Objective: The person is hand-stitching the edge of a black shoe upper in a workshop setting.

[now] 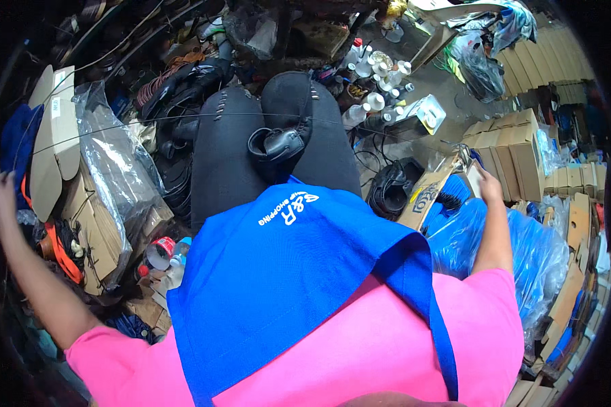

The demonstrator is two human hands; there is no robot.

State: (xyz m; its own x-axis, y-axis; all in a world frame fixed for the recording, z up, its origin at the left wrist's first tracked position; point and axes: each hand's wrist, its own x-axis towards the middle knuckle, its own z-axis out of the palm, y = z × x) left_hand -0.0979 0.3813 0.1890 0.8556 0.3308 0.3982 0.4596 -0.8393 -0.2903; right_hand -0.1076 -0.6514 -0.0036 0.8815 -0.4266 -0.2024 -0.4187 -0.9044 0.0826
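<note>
A black shoe [278,144], leather-like, rests between my thighs; part of it is lost against my dark trousers. A thin dark thread [176,117] stretches across my lap, passing above the shoe toward both hands. Far out on the left, my left hand [1,195] is closed, its fingers bunched where the thread leads, beside a dark blue cloth [20,139]. My right hand [485,184] is raised on the right, fingers pinched at the thread's other end, over an open cardboard box [428,193] that has a black-bristled brush [449,201] near it.
Cardboard sole-shaped sheets [46,163] and clear plastic [108,163] stand at left. Several white bottles [377,102] crowd the floor ahead. Stacked cardboard boxes [509,146] and a blue plastic-wrapped bundle [516,251] lie at right. Black shoes [394,186] sit by my right knee.
</note>
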